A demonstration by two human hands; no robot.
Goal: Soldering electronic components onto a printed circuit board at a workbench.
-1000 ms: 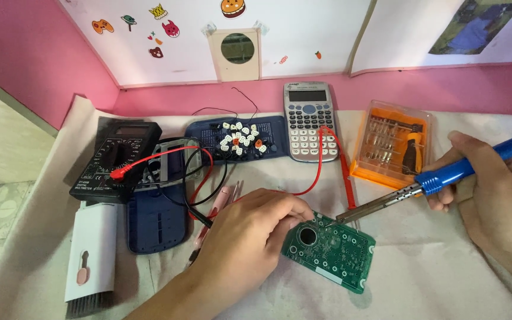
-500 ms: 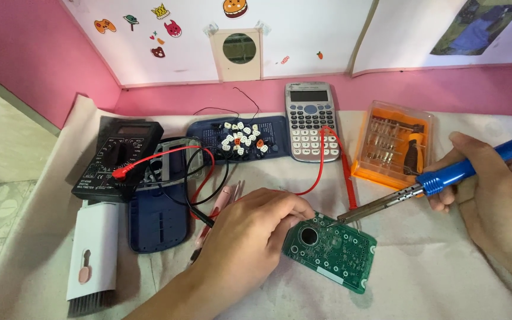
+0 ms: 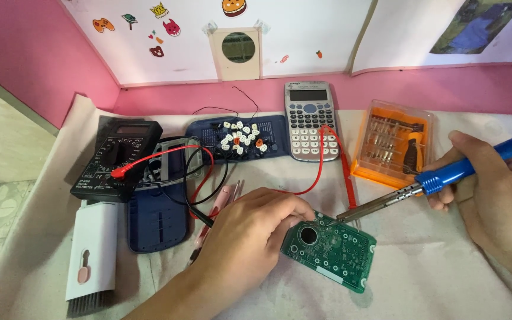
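head view, circuit board [image 3: 334, 250] seemingly touching left fingers [image 3: 291, 213]

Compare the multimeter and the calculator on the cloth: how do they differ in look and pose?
The multimeter is black with a round dial; the calculator is silver-grey with rows of keys. The multimeter lies far left, turned at an angle, with red and black leads trailing from it; the calculator lies near the middle, roughly square to the wall, a red lead crossing its lower right corner. Both lie flat, face up, screens towards the wall, untouched by either hand.
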